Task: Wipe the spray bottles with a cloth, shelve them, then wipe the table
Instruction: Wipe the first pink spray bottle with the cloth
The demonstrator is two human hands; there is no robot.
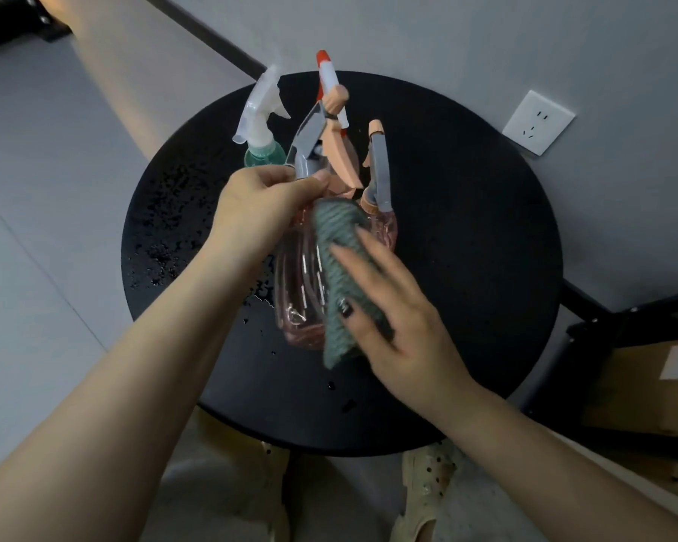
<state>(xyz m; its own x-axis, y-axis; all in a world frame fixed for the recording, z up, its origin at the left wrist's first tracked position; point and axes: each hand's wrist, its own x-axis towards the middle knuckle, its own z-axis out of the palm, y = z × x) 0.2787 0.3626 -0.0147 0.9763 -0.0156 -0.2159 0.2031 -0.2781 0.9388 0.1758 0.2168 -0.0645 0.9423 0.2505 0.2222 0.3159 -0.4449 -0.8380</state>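
Note:
My left hand (263,205) grips the neck of a clear pink spray bottle (296,291) with a grey and peach trigger head, held tilted above the round black table (466,267). My right hand (396,314) presses a green ribbed cloth (339,267) against the bottle's side, fingers spread over it. Behind stand a second pink bottle (382,213), a green bottle with a white trigger (259,123), and a bottle with a white and red nozzle (327,78), mostly hidden.
Water droplets (161,244) speckle the table's left half. A white wall socket (537,123) is on the wall at right. A dark shelf frame with a cardboard box (642,385) stands at lower right. My feet in beige shoes (423,490) show below the table.

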